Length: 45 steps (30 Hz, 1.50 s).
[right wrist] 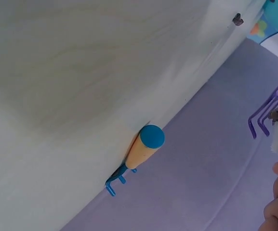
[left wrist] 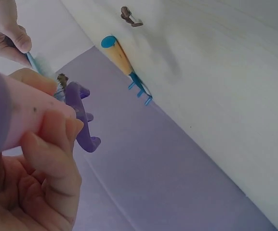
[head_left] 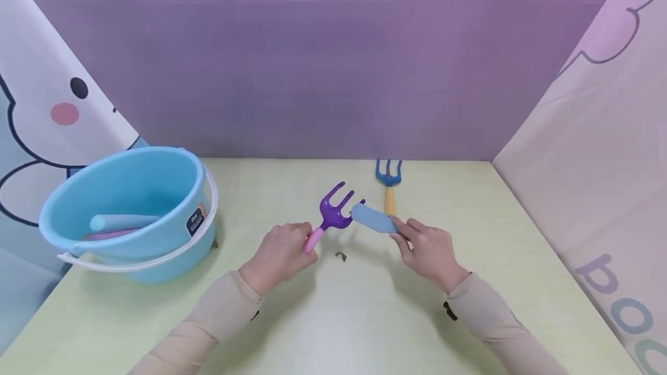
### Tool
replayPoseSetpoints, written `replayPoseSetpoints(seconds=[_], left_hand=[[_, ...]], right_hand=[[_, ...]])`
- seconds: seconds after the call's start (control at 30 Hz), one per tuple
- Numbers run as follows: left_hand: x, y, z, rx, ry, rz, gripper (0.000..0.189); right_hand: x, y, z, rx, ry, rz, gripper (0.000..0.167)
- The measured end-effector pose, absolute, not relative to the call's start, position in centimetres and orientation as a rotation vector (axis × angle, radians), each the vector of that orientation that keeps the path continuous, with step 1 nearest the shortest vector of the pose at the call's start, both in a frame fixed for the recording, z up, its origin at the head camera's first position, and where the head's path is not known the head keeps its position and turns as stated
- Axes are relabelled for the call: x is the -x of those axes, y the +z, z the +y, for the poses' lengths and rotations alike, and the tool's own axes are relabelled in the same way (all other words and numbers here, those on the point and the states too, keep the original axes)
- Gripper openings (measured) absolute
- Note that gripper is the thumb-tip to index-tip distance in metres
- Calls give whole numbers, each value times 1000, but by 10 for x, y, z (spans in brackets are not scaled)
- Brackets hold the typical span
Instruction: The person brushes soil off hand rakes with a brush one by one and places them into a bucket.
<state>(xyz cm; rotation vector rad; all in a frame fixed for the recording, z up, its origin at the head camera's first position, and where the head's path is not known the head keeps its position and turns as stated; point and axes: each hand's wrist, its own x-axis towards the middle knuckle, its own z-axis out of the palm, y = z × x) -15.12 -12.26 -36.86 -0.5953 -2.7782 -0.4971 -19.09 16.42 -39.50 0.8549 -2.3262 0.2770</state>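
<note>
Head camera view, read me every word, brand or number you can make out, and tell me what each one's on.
"po", slanted, then a round letter cut off by the picture's edge: on the pale right-hand panel.
White lettering on the dark label of the blue bucket: too small to read.
No lettering shows on the purple fork or blue brush.
</note>
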Motion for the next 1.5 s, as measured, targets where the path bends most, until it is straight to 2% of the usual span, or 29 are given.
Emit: replayPoseSetpoints(seconds=[0.3,0.57,0.7,1.17,1.5], left_hand=[[153,-372,-123,558,-498,-2804,11],[151,-375,-127,573,-535,-2823,9],[152,-371,-133,562,-603,-2903,14],[155,-378,-158,520,-998,-2974,22],[162,-386,-157,371,-1560,-2725,26]], right_hand=[[186,-393,160,-723,563,-2440,32],[184,-386,157,-362,1208,-2674,34],[188,-384,158,-262,1425,-2657,37],[188,-382,164,-168,1564,-2607,38],[188,-376,164,-127,1631,-2529,35]])
